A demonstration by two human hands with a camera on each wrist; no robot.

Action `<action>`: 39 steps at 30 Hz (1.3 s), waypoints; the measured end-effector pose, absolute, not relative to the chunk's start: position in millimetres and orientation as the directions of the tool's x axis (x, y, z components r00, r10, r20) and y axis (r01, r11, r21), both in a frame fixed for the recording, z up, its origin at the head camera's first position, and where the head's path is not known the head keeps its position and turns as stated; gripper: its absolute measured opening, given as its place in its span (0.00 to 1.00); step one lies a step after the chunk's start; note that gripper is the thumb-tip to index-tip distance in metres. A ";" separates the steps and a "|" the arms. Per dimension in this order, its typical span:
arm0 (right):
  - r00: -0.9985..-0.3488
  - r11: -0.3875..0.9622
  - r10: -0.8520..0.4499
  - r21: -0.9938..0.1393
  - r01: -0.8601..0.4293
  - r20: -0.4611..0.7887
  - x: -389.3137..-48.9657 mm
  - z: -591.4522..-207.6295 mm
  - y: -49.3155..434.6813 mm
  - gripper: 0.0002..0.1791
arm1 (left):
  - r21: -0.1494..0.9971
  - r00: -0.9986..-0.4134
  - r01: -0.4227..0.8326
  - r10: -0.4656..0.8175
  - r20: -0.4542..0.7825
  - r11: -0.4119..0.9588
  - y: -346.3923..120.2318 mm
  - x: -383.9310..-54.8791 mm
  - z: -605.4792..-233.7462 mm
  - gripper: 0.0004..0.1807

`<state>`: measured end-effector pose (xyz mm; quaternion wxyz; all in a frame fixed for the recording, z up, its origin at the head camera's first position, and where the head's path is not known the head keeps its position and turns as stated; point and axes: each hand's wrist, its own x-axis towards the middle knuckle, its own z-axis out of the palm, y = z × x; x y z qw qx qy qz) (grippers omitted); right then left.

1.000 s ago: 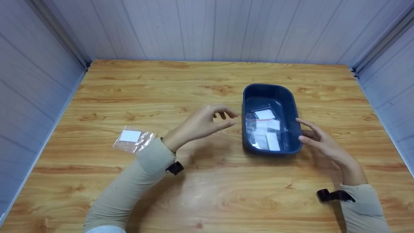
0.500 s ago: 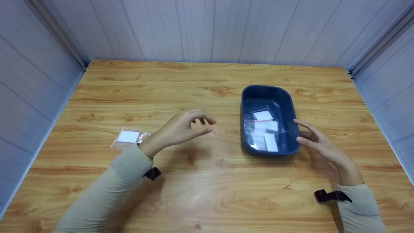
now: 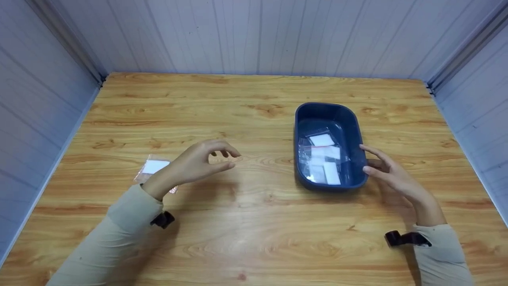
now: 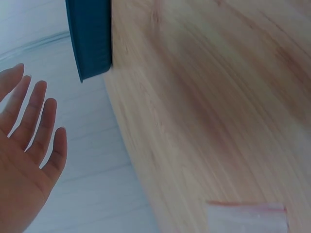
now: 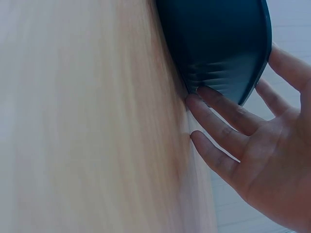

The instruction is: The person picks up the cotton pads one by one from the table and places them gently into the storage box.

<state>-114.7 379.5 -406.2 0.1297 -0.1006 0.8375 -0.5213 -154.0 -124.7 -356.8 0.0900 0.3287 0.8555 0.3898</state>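
My left hand [image 3: 196, 163] is held above the table with its fingers loosely bent and nothing between them; the left wrist view shows its palm [image 4: 22, 167] bare. Under that forearm lies a clear zip bag [image 3: 155, 166] with a white rectangular piece inside, partly hidden by the wrist. On the right stands a dark blue plastic bin [image 3: 345, 119]. Several clear bags with white pieces [image 3: 325, 153] lie inside it, overlapping. My right hand [image 3: 391, 174] touches the bin's right side, fingertips and thumb at the rim; in the right wrist view its fingers [image 5: 226, 138] spread along the outer wall.
The wood-grain table [image 3: 254, 222] is bounded by a pale panelled wall [image 3: 258, 35] at the back and by similar walls at left and right. A small black camera [image 3: 162, 219] is strapped to the left wrist, another camera [image 3: 395, 239] to the right.
My left hand has moved left, away from the bin, and its forearm now partly covers the lone bag. The right hand stays at the bin's side.
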 end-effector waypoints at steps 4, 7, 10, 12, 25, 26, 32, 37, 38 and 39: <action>-0.946 0.441 -0.302 -0.897 -0.029 -0.118 -114.0 -405.5 379.6 0.33 | 0.727 -0.789 0.474 0.606 0.101 0.497 -138.6 -154.5 -352.2 0.14; -0.947 0.447 -0.298 -0.894 -0.026 -0.121 -112.9 -404.6 380.7 0.33 | 0.727 -0.800 0.461 0.592 0.093 0.510 -147.2 -154.5 -349.8 0.15; -0.948 0.440 -0.296 -0.898 -0.026 -0.118 -112.5 -405.1 381.3 0.33 | 0.732 -0.814 0.434 0.576 0.070 0.525 -156.1 -153.7 -351.6 0.16; -0.948 0.428 -0.299 -0.904 -0.026 -0.114 -112.7 -406.4 381.0 0.33 | 0.736 -0.825 0.409 0.563 0.046 0.540 -162.6 -152.8 -354.2 0.16; -0.950 0.445 -0.288 -0.895 -0.018 -0.124 -111.6 -405.6 383.0 0.33 | 0.757 -0.862 0.312 0.506 -0.030 0.575 -189.0 -142.6 -372.3 0.16; -0.949 0.447 -0.290 -0.895 -0.018 -0.125 -111.9 -405.8 382.7 0.33 | 0.758 -0.862 0.305 0.505 -0.037 0.577 -190.8 -141.2 -374.2 0.17; -0.948 0.453 -0.285 -0.892 -0.004 -0.141 -113.8 -406.0 380.4 0.33 | 0.750 -0.872 0.279 0.485 -0.064 0.600 -203.1 -135.6 -384.8 0.20; -0.948 0.456 -0.281 -0.890 0.003 -0.147 -114.0 -405.0 379.2 0.33 | 0.771 -0.879 0.242 0.469 -0.082 0.589 -213.4 -135.4 -391.7 0.20; -0.949 0.456 -0.281 -0.890 0.002 -0.146 -114.0 -404.9 379.2 0.33 | 0.774 -0.881 0.234 0.465 -0.087 0.588 -215.5 -135.3 -393.0 0.21; -0.948 0.450 -0.285 -0.893 0.000 -0.143 -114.1 -405.1 379.1 0.33 | 0.776 -0.882 0.229 0.462 -0.090 0.588 -217.6 -135.3 -394.3 0.21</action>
